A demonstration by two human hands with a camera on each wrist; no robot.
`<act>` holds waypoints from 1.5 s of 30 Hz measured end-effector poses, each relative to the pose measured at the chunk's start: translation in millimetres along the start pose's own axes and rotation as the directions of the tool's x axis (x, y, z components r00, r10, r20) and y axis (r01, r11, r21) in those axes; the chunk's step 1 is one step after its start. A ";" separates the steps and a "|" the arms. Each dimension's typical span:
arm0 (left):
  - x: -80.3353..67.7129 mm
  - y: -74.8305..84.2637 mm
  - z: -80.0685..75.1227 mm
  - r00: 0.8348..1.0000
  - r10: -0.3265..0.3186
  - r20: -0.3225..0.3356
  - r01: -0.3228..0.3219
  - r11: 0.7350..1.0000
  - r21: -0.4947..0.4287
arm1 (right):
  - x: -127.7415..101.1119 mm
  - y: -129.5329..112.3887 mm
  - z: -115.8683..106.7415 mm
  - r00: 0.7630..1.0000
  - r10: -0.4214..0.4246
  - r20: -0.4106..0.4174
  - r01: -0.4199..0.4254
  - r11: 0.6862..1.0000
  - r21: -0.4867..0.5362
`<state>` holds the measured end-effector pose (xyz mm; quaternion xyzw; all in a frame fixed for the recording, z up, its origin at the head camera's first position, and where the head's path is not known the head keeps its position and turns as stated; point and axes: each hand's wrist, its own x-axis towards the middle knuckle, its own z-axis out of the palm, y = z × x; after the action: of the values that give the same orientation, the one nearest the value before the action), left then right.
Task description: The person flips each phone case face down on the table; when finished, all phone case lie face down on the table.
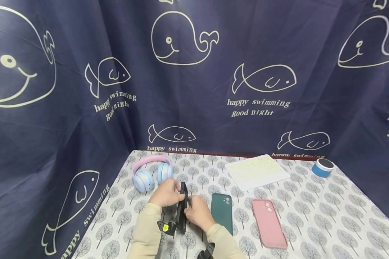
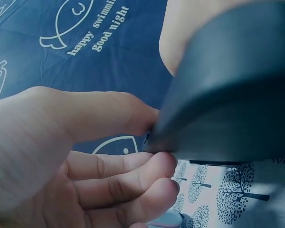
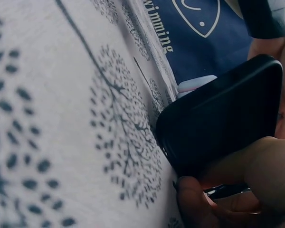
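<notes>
In the head view, a black phone case (image 1: 182, 207) is held on edge over the tree-print tablecloth (image 1: 327, 216) at about 6 o'clock, gripped by the left hand (image 1: 166, 193) and the right hand (image 1: 197, 212). A green case (image 1: 222, 212) lies at the right hand's 3 o'clock.

In the left wrist view, the case's corner (image 2: 228, 95) is pinched by thumb and fingers (image 2: 128, 175).

In the right wrist view, the case (image 3: 223, 118) is clasped by curled fingertips (image 3: 194, 199).

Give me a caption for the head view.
Both hands hold a black phone on edge above a tree-patterned tablecloth.
</notes>
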<state>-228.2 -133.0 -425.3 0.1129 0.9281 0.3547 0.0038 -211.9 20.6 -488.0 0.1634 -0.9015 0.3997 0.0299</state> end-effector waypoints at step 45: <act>-2.6 -18.1 -6.3 0.991 -0.109 0.084 0.133 0.914 -0.383 | 6.0 -26.3 -57.8 0.988 0.139 0.072 -0.156 0.851 0.501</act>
<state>-230.0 -150.7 -432.7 0.0633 0.8444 0.5265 0.0762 -213.7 44.7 -429.0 0.1025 -0.7757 0.6199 -0.0595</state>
